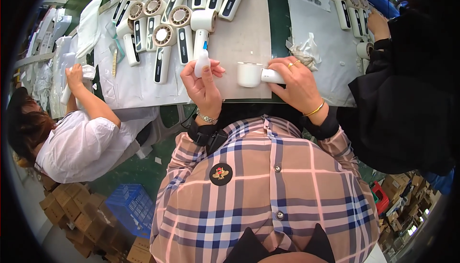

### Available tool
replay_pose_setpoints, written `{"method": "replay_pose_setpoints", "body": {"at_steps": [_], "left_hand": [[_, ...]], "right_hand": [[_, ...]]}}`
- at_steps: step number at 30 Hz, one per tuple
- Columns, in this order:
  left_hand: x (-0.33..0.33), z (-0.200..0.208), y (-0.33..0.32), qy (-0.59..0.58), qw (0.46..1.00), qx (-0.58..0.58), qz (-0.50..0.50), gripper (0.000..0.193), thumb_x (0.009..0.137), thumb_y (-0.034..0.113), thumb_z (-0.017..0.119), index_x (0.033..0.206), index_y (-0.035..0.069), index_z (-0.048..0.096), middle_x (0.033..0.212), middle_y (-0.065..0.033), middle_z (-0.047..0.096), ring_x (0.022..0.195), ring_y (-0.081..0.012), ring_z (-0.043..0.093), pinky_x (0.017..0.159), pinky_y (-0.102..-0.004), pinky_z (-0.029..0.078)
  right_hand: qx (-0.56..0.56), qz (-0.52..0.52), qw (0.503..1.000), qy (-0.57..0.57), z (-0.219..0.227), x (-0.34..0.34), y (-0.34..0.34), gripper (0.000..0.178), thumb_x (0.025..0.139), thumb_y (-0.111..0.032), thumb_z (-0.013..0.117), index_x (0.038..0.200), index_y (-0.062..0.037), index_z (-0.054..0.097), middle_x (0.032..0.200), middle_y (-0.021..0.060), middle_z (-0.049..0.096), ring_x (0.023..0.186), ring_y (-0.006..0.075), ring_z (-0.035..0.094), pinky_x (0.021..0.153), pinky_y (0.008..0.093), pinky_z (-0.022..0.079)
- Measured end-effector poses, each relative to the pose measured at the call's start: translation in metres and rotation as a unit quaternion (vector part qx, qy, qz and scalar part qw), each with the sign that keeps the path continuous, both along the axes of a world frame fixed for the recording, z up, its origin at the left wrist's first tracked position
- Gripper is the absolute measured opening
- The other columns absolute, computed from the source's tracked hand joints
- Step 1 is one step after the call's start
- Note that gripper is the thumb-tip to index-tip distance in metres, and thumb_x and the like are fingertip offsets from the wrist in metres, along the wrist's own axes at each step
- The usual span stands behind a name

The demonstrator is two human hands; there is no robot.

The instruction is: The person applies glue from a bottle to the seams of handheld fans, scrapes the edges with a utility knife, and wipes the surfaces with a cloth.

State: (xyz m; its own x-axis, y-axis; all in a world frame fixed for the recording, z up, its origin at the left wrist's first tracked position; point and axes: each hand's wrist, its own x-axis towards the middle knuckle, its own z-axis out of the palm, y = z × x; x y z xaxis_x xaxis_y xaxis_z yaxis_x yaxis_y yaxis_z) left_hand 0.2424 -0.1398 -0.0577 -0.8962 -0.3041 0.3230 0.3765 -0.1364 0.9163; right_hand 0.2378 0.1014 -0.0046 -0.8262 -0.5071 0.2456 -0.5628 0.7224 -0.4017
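Note:
My left hand [203, 81] pinches a small white bottle-shaped thing [202, 63] between thumb and fingers. Its narrow end points away from me, with a bit of blue near that tip; what exactly it is cannot be made out. With my right hand [298, 83] I grip the handle of a white handheld fan [249, 75], which lies sideways on the table mat, its round head toward my left. Just beyond my left hand is another white handheld fan [203, 21], turned so its handle points at me.
Several white handheld fans with dark panels [179, 16] crowd the table's far left. More fans [352, 11] are at the far right, near a co-worker's hand [378, 24]. A crumpled white bag [306, 54] sits beyond my right hand. At left, another person [86, 133] handles a white object.

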Motion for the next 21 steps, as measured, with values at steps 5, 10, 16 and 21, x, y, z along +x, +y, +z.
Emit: {"method": "replay_pose_setpoints", "body": {"at_steps": [5, 10, 16, 21], "left_hand": [[0.003, -0.001, -0.001, -0.005, 1.0, 0.013, 0.003, 0.023, 0.109, 0.014, 0.052, 0.123, 0.0, 0.04, 0.104, -0.0175, 0.065, 0.079, -0.0175, 0.065, 0.072, -0.029, 0.054], [0.003, 0.002, 0.001, -0.009, 1.0, 0.022, 0.0, 0.025, 0.109, 0.015, 0.052, 0.124, 0.0, 0.039, 0.104, -0.0169, 0.065, 0.078, -0.0172, 0.065, 0.071, -0.0285, 0.053], [0.001, 0.0, 0.001, -0.02, 1.0, 0.001, 0.007, 0.025, 0.111, 0.019, 0.05, 0.126, 0.001, 0.04, 0.104, -0.0168, 0.066, 0.078, -0.0184, 0.065, 0.071, -0.0299, 0.054], [0.004, -0.001, 0.003, -0.016, 1.0, 0.021, 0.007, 0.026, 0.111, 0.019, 0.05, 0.128, 0.001, 0.04, 0.105, -0.0159, 0.065, 0.081, -0.0175, 0.064, 0.072, -0.03, 0.053]], "right_hand": [[-0.076, -0.173, 0.965, -0.179, 0.01, -0.006, -0.029, 0.043, 0.085, -0.019, 0.08, 0.12, -0.003, 0.061, 0.113, 0.0165, 0.068, 0.104, 0.0373, 0.065, 0.089, 0.0425, 0.052], [-0.082, -0.181, 0.979, -0.048, -0.013, -0.03, -0.049, 0.054, 0.089, -0.023, 0.075, 0.132, 0.0006, 0.054, 0.116, 0.0217, 0.065, 0.101, 0.0408, 0.066, 0.084, 0.0458, 0.053], [-0.05, -0.164, 0.984, -0.046, -0.01, -0.031, -0.075, 0.068, 0.089, -0.028, 0.076, 0.143, 0.0016, 0.048, 0.113, 0.0244, 0.063, 0.099, 0.0409, 0.066, 0.082, 0.0467, 0.053], [-0.134, -0.142, 0.974, -0.118, -0.008, -0.027, -0.095, 0.063, 0.088, -0.027, 0.077, 0.136, 0.0028, 0.05, 0.106, 0.0243, 0.063, 0.093, 0.0408, 0.065, 0.081, 0.0464, 0.053]]}}
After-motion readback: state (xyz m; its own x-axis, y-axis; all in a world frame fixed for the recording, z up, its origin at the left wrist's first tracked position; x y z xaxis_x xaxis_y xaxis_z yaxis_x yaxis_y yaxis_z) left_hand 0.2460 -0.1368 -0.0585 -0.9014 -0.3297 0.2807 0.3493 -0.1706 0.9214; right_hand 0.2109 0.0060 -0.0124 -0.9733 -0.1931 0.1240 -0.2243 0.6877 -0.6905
